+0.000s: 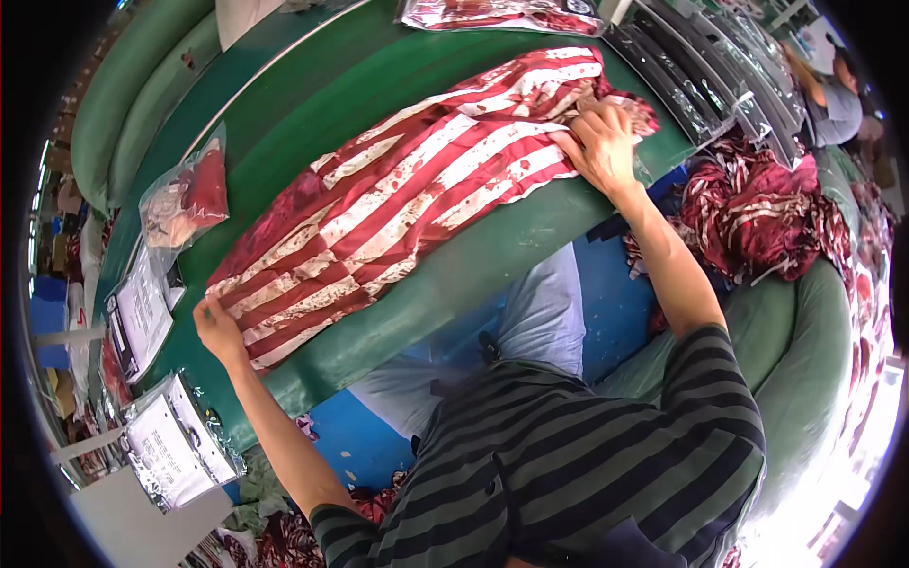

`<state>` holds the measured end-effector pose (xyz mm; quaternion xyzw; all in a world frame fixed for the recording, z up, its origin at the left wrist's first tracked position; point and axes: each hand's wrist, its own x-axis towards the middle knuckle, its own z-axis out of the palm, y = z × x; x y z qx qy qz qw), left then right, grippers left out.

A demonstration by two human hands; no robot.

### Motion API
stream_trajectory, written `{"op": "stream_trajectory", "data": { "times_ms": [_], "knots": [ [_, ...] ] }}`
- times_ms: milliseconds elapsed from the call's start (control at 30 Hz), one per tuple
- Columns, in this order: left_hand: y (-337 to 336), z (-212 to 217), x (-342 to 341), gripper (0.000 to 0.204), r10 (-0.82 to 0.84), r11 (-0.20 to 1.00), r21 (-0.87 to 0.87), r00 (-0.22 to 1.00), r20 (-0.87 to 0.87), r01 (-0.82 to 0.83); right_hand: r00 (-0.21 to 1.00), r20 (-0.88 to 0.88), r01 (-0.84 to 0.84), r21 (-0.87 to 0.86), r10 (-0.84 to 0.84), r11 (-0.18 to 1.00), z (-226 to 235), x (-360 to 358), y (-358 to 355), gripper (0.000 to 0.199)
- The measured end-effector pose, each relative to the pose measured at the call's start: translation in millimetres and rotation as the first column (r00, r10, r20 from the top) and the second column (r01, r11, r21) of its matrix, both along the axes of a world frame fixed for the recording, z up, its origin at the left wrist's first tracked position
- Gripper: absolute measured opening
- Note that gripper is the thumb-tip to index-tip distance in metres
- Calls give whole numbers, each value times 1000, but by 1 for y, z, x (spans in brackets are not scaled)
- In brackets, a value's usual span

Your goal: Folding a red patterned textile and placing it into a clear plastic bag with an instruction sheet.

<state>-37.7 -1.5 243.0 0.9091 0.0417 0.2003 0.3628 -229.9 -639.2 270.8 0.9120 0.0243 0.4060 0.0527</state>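
A long piece of red-and-white striped cloth (398, 194), spattered with dark red blotches, lies slantwise over the green table (511, 232). It looks like a folded garment, though its exact kind does not show. My left hand (219, 331) pinches the lower left corner, thumb and fingers closed at the edge. At the far right end, my right hand (604, 147) has its fingers curled into the bunched, darker red part of the cloth. Between the hands the stripes run lengthwise with a few creases.
A clear bag with red and beige contents (185, 197) lies on the left. Bagged packs with white cards (169, 445) sit at lower left. Black packaged items (696, 71) are stacked at upper right, above a heap of similar red-and-white cloth (753, 208). Another person (833, 104) is at far right.
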Motion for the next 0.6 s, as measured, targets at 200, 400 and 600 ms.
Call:
{"op": "stream_trajectory", "data": {
  "times_ms": [200,400,600],
  "knots": [
    [28,14,7,26,35,978,201,997,66,-47,809,-311,-55,805,499,590,22,41,-44,29],
    [31,-32,8,25,154,954,259,988,3,-150,947,-322,30,78,-3,996,-1,46,-4,20],
    [8,-12,-3,25,204,965,189,973,-106,-182,933,-104,-310,253,344,917,55,70,116,31]
  ]
}}
